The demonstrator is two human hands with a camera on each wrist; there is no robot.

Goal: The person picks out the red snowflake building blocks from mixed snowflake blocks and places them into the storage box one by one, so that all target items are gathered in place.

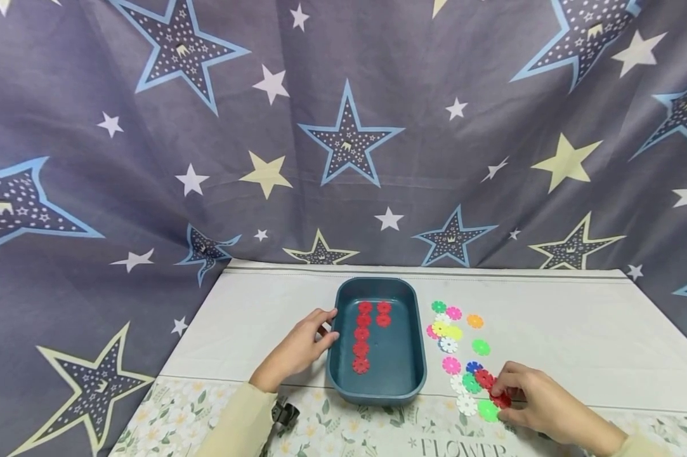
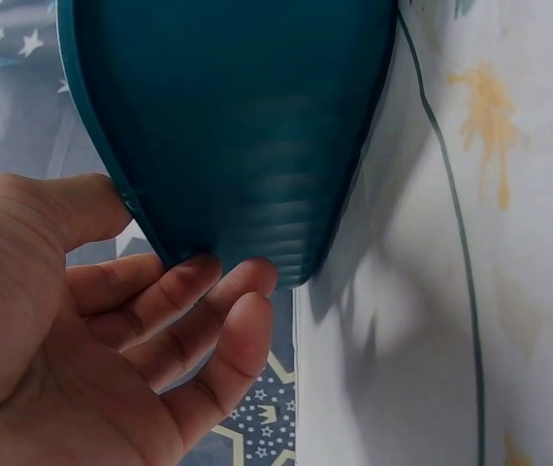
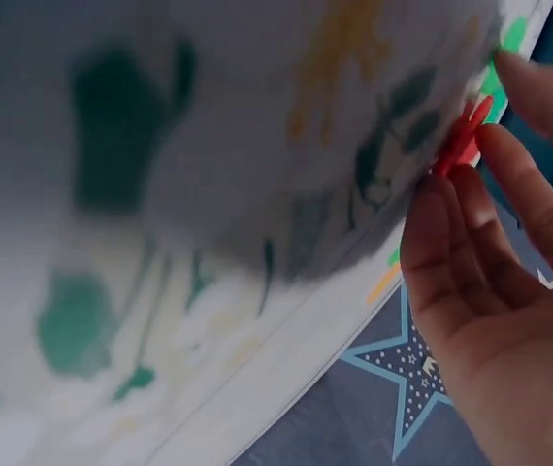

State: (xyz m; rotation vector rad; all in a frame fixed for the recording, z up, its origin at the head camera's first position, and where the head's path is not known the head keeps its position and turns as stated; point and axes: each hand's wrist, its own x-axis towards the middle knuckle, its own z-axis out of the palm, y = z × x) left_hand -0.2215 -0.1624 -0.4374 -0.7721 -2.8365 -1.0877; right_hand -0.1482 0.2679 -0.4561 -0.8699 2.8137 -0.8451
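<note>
A dark teal tray [image 1: 403, 397] stands in the middle of the table, with red snowflake discs [image 1: 361, 349] lying in it: several in a left column, two to the right. My left hand [image 1: 297, 349] rests at the tray's left side, thumb and fingertips touching near its rim; the left wrist view shows the loosely bent fingers against the outer wall [image 2: 238, 146]. To the right of the tray, my right hand [image 1: 540, 403] pinches a red snowflake disc [image 1: 500, 400] between thumb and fingers, low over the table. Another red snowflake disc [image 1: 484, 379] lies beside its fingertips.
Loose snowflake discs lie right of the tray, among them an orange one [image 1: 475, 321], a pink one [image 1: 451, 365], a white one [image 1: 466, 405] and a green one [image 1: 488, 410]. A floral cloth [image 1: 166, 412] covers the near table. A star-patterned curtain [image 1: 423, 171] hangs behind.
</note>
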